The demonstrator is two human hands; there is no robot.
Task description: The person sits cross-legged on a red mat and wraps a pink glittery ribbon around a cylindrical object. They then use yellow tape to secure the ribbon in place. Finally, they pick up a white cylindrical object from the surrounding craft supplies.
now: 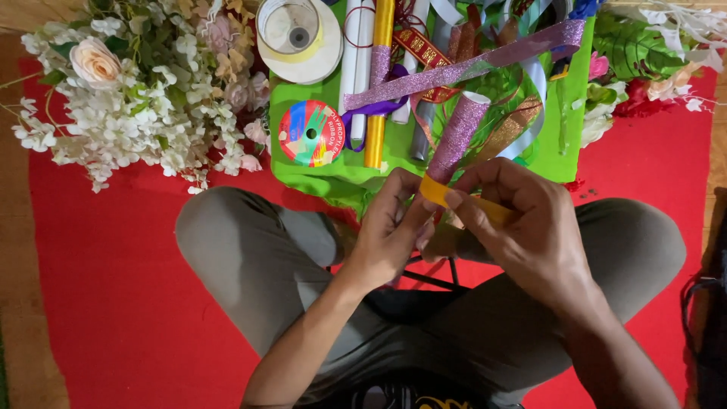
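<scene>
My left hand (390,227) and my right hand (522,227) meet over my crossed legs. Both pinch a strip of yellow ribbon (436,191) that runs between the fingers of the two hands. A glittery purple ribbon roll (458,136) stands just behind the fingers and leans toward them; I cannot tell whether a hand touches it. A longer strip of purple glitter ribbon (462,70) lies across the green tray (564,144) beyond.
The green tray holds several rolled papers and ribbons, a round multicoloured ribbon spool (311,133) and a gold tube (377,83). A white tape reel (299,38) sits at its far edge. White and pink artificial flowers (136,83) lie left, more flowers and leaves (644,53) right, on a red mat (106,280).
</scene>
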